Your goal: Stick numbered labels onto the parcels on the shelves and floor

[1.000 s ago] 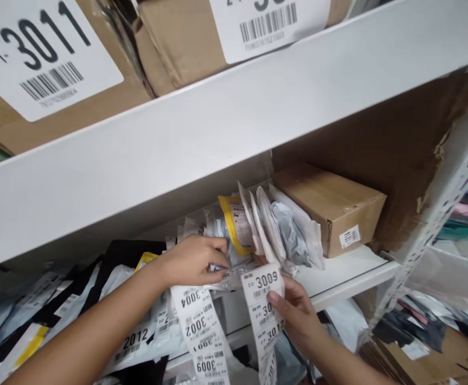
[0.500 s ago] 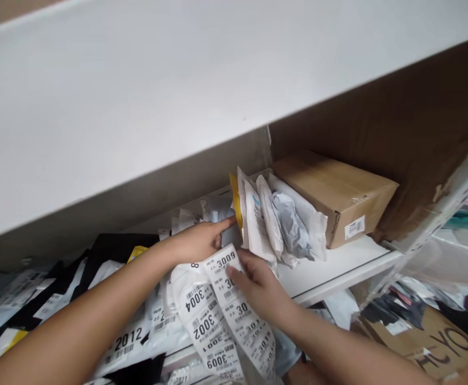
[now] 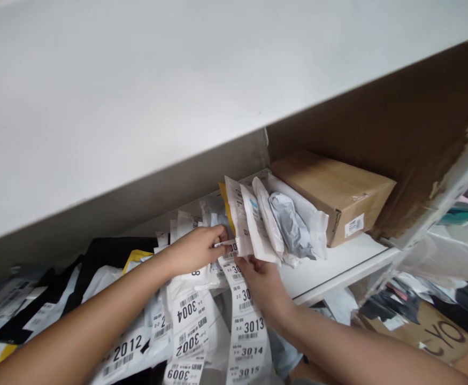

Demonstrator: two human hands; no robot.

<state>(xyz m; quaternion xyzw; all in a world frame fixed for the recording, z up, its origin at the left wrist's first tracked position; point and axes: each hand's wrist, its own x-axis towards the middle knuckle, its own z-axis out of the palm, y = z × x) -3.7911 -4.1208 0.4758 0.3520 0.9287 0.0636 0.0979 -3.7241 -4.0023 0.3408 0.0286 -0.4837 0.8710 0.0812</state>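
Observation:
A long strip of white number labels (image 3: 247,326) hangs in loops below my hands, printed with 3013, 3014 and barcodes. My right hand (image 3: 262,283) pinches one edge of it near its upper end. My left hand (image 3: 197,248) has thumb and bent index finger at the strip's top end, seemingly pinching it; the fingertips are partly hidden. Just beyond my fingers stand several upright mailing bags, among them a white bag (image 3: 239,211) with a yellow bag (image 3: 224,203) behind it. A grey plastic parcel (image 3: 292,222) leans farther right.
A brown cardboard box (image 3: 338,192) stands at the shelf's right end. White shelf boards lie above (image 3: 177,96) and below (image 3: 346,262). Labelled parcels (image 3: 125,347) crowd the left, one marked 2012. A lower box (image 3: 430,326) with black lettering shows at right.
My left index finger has drawn back from the yellow bag and bent down to the strip's top. The strip has swung and spread downward. The white bags lean slightly more to the left.

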